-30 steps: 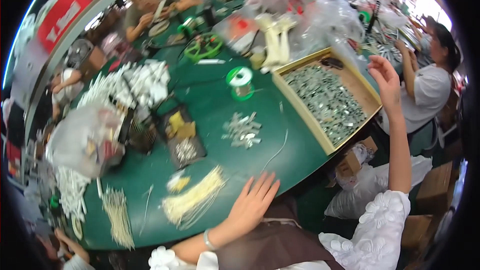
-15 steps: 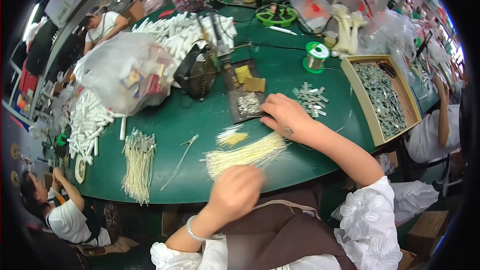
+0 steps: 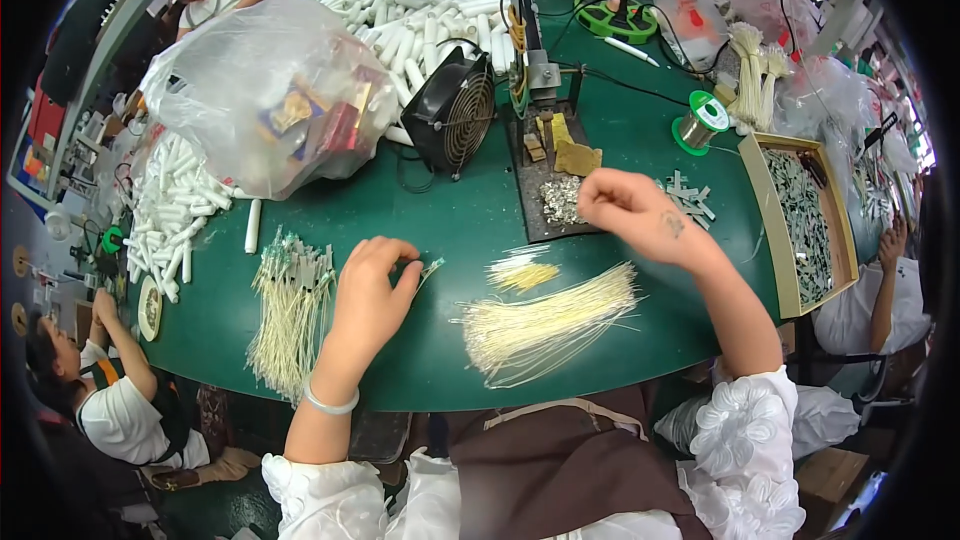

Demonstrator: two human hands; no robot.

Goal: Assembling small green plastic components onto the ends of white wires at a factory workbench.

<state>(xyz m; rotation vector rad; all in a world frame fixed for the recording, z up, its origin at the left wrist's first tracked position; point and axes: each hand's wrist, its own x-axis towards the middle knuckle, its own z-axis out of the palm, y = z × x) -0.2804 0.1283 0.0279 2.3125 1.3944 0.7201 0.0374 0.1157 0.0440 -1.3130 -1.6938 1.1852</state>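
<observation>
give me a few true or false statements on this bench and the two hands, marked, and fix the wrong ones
1. The left hand is right of the green-tipped wire bundle. True.
2. The bracelet is on the right wrist. False: it is on the left wrist.
3. The spool stands left of the yellow box. True.
4. The right hand is inside that box. False: it is beside the silvery bits.
5. The fan is white. False: it is black.
</observation>
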